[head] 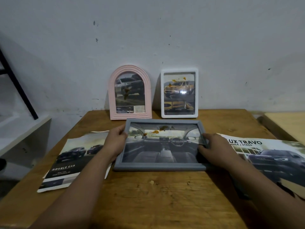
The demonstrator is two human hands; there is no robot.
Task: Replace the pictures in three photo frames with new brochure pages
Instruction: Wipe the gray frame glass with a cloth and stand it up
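Head view of a wooden table (148, 195) set against a pale wall (148, 30). A grey frame (162, 167), landscape in format and holding a car-interior picture marked with orange stains, sits at the middle of the table between the two hands. The left hand (115, 141) grasps its left edge, thumb over the front rim; the right hand (214, 149) grasps its right edge, thumb on the glass near the rim. Whether the frame lies flat or is tipped up at its far edge cannot be told. At the table's back edge, a pink arched frame (130, 70) and a white frame (179, 115) stand upright, side by side, leaning on the wall. A brochure page (69, 162) lies toward the left edge, beside the left forearm; a second brochure page (272, 156) lies at the right edge, partly under the right forearm.
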